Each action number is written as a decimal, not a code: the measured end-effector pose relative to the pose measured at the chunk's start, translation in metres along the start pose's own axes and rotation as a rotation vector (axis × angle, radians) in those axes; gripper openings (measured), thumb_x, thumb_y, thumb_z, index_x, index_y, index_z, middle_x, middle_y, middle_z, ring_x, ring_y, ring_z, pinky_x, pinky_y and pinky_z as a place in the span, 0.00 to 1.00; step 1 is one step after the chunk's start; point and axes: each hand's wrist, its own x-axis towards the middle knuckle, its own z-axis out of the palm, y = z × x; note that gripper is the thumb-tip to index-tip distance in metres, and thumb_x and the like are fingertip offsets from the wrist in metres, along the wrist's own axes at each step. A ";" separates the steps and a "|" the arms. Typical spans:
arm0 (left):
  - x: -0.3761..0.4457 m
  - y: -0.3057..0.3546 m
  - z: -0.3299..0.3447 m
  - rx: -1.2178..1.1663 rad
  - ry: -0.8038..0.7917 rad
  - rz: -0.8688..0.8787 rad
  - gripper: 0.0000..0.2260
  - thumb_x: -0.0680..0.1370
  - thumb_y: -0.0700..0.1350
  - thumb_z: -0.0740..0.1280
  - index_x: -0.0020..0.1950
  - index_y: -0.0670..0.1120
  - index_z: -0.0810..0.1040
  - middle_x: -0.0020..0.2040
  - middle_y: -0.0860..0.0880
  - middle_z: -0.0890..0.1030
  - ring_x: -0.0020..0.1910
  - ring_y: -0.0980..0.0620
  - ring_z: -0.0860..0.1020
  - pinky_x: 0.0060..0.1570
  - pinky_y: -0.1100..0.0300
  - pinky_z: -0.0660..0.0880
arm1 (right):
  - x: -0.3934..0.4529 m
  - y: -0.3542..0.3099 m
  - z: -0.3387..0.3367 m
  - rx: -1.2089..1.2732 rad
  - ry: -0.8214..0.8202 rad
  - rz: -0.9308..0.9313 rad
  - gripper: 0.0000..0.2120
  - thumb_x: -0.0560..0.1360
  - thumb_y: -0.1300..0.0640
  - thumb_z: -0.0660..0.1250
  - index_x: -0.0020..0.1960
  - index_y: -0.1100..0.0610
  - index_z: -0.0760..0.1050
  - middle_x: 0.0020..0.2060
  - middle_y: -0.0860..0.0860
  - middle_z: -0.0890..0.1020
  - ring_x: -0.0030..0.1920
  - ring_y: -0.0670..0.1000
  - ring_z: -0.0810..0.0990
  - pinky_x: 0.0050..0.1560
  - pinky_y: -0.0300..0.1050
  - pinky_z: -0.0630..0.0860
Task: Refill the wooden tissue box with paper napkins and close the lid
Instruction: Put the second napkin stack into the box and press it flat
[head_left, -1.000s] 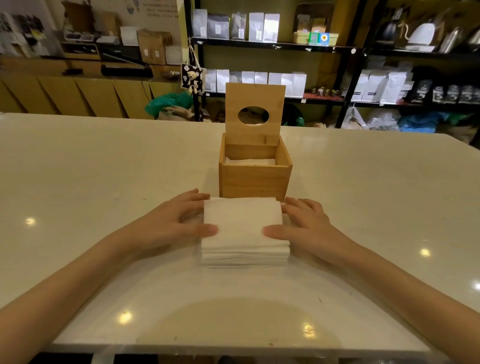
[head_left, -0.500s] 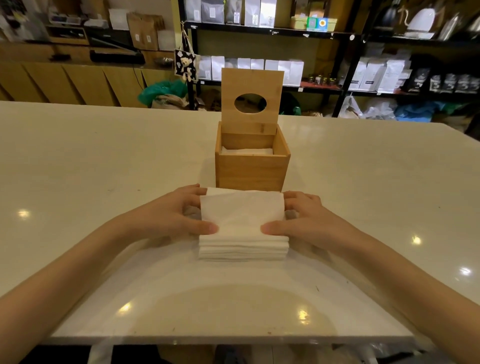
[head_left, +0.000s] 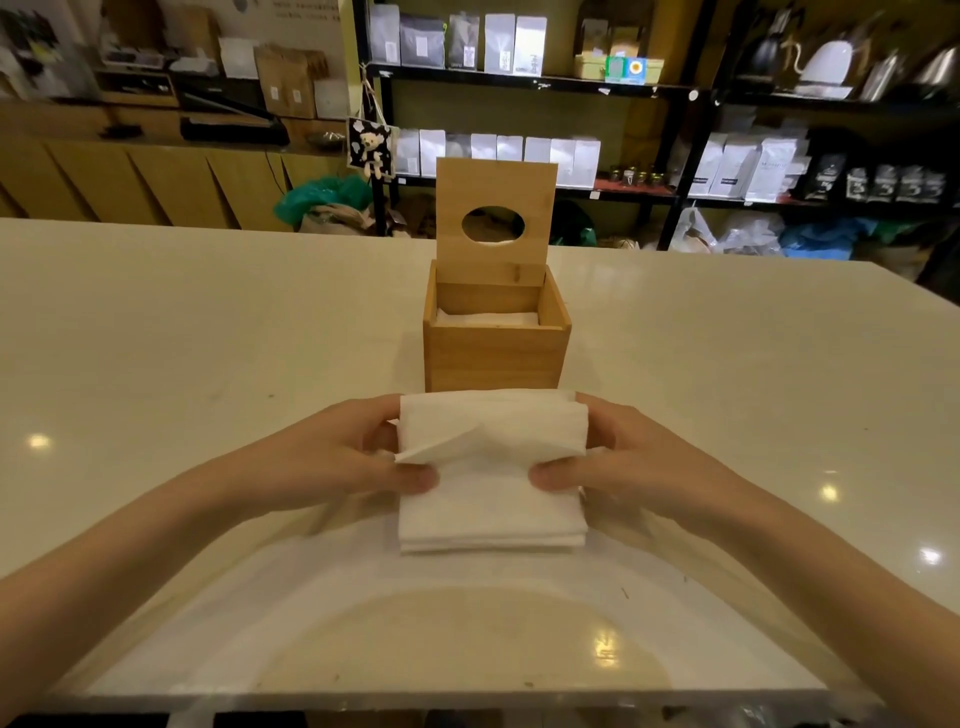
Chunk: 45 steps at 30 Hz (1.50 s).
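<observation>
Single view, head-mounted wide-angle, no second camera to share coverage with. Looks forward and down across the tabletop (head_left: 208, 322) from the person's seat at its near edge. Both forearms enter from the bottom corners; left hand (head_left: 353, 457) and right hand (head_left: 639, 462) sit near frame centre, close to the lens. Napkin stack (head_left: 493, 493) between them, wooden tissue box (head_left: 496, 358) just beyond on the centreline, lid (head_left: 496, 218) upright facing the camera. Far tabletop edge runs across the upper third; shelves (head_left: 571, 83) fill the background. Strong barrel distortion at the edges.
</observation>
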 end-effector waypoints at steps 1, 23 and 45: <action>0.001 0.002 -0.001 -0.028 -0.002 -0.008 0.18 0.71 0.39 0.70 0.55 0.57 0.74 0.50 0.64 0.82 0.48 0.65 0.80 0.41 0.75 0.74 | -0.001 -0.003 -0.001 0.000 -0.003 -0.003 0.20 0.68 0.61 0.71 0.54 0.41 0.74 0.49 0.39 0.82 0.47 0.36 0.80 0.43 0.29 0.77; 0.077 0.073 -0.075 -0.314 0.412 -0.193 0.37 0.53 0.55 0.72 0.60 0.41 0.76 0.66 0.48 0.72 0.68 0.47 0.66 0.67 0.51 0.61 | 0.086 -0.077 -0.073 0.078 0.300 0.144 0.28 0.58 0.44 0.75 0.55 0.55 0.79 0.57 0.47 0.78 0.61 0.50 0.71 0.65 0.49 0.63; 0.141 0.059 -0.077 0.694 0.360 -0.186 0.06 0.69 0.52 0.70 0.33 0.52 0.79 0.72 0.57 0.63 0.73 0.53 0.49 0.70 0.46 0.49 | 0.133 -0.047 -0.068 -0.761 0.398 0.098 0.10 0.71 0.46 0.66 0.42 0.51 0.82 0.68 0.44 0.69 0.72 0.49 0.52 0.71 0.51 0.46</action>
